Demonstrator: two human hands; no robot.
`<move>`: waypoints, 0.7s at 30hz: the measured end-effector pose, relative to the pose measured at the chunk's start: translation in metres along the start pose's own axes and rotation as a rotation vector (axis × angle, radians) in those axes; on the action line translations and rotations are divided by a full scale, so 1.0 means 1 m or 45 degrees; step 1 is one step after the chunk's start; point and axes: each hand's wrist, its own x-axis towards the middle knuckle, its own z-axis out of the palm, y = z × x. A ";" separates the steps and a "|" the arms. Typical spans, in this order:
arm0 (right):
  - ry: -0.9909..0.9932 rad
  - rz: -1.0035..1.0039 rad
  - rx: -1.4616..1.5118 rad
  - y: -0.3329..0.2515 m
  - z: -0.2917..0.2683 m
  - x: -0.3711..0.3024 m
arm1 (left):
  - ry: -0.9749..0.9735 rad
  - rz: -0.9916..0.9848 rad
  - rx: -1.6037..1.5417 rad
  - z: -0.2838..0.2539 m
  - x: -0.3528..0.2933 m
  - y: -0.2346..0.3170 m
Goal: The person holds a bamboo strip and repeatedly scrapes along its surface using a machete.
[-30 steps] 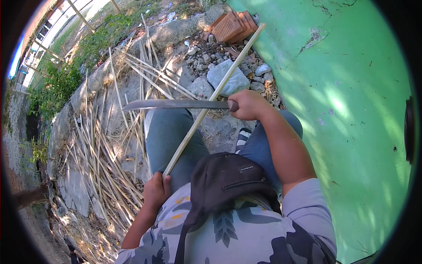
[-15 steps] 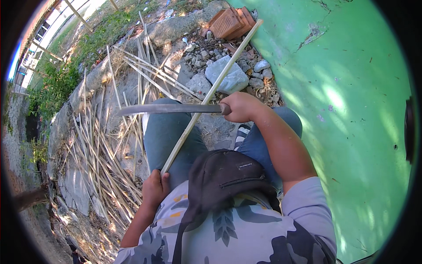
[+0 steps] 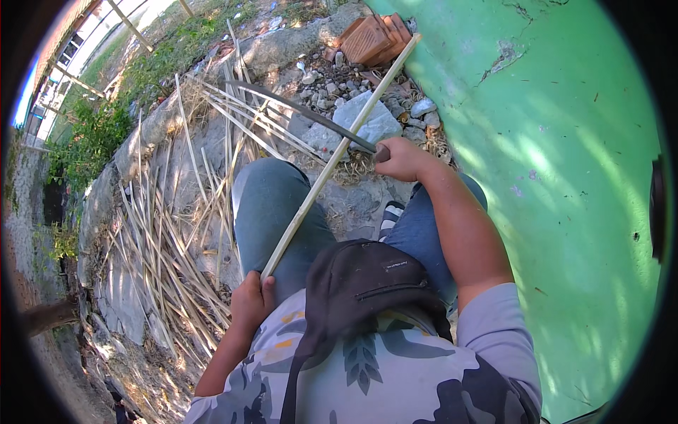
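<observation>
My left hand [image 3: 251, 302] is closed round the near end of a long pale wooden strip [image 3: 305, 206], beside my left thigh. The strip slants away from me to the right, across my left leg and over the stones. In my right hand [image 3: 402, 160], the fingers are wrapped round the handle of a machete [image 3: 311, 115]. Its long dark blade crosses the strip at about the middle of its far half, pointing far left. Whether the edge touches the strip I cannot tell.
Many similar strips [image 3: 159, 247] lie in a loose heap on the ground at left. A whitish rock [image 3: 367, 121] sits ahead among gravel, with stacked orange clay tiles [image 3: 371, 41] beyond. A green painted surface [image 3: 565, 212] fills the right side. A black bag [image 3: 374, 283] hangs on my front.
My right hand has moved slightly away and to the right. The machete has swung from nearly level to tip-forward, its blade now farther up the strip. My left hand stays almost still.
</observation>
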 end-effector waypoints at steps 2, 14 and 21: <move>-0.099 -0.130 -0.151 -0.001 0.007 0.001 | -0.022 -0.017 0.026 -0.001 0.002 0.001; 0.046 -0.174 -0.364 -0.003 0.010 0.002 | 0.042 0.008 0.007 -0.001 0.001 0.007; -0.076 -0.267 -0.248 -0.016 0.014 -0.011 | 0.036 0.038 -0.041 0.002 0.003 0.001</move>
